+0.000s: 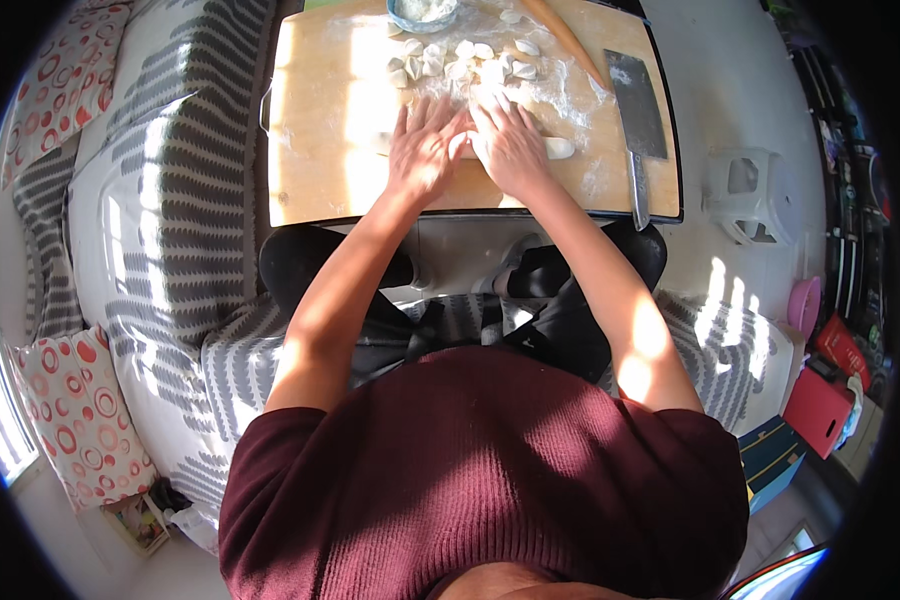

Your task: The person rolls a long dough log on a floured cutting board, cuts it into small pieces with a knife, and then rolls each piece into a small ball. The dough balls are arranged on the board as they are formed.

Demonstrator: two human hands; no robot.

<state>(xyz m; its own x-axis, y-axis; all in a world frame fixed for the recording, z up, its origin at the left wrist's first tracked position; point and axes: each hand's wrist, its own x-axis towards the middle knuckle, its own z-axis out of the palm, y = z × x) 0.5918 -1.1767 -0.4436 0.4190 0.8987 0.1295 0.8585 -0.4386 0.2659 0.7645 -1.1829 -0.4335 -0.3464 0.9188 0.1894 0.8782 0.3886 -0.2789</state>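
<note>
Both hands lie flat, side by side, on a roll of dough [560, 148] across a floured wooden board [315, 172]. My left hand [425, 146] has its fingers spread over the left part of the roll. Beside it, my right hand [508, 142] presses on the roll, whose rounded right end sticks out past the wrist. Small pieces of dough [414, 67] are grouped just beyond my fingertips. Farther back stands a blue bowl [422, 24] with white flour in it. A wooden rolling pin [566, 37] lies slanted at the back right.
A cleaver [637, 112] lies along the board's right side, its handle reaching the front edge. On the floor to the right is a white plastic stool [750, 193]. A sofa with a striped grey-and-white cover [202, 150] stands close on the left.
</note>
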